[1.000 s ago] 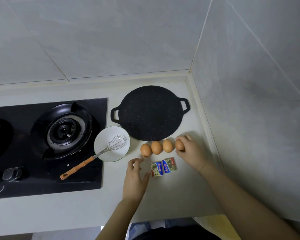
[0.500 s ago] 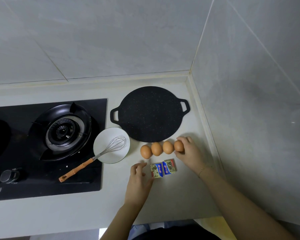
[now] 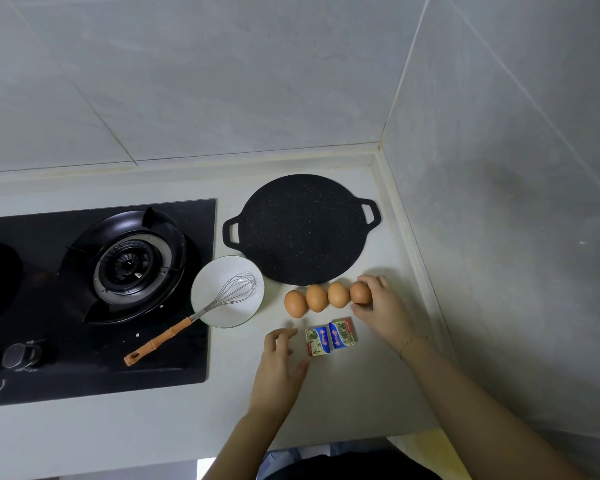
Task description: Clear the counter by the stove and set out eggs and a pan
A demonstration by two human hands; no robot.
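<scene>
Fourth egg [image 3: 360, 292] going down at right end of the row, 6 o'clock of the pan [image 3: 300, 228].
Right hand [image 3: 381, 308] cups it, fingers curled round; seat it against egg three [image 3: 338, 294], release slowly so it doesn't roll. Left hand [image 3: 279, 365] hangs loose, fingers relaxed, probably off the counter, 9 o'clock of the butter packs [image 3: 330, 336].

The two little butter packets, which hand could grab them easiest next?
Probably the left hand. It hovers open just beside the two small blue-and-green butter packets, holding nothing. The right hand is busy, fingers curled round the end brown egg.
</scene>
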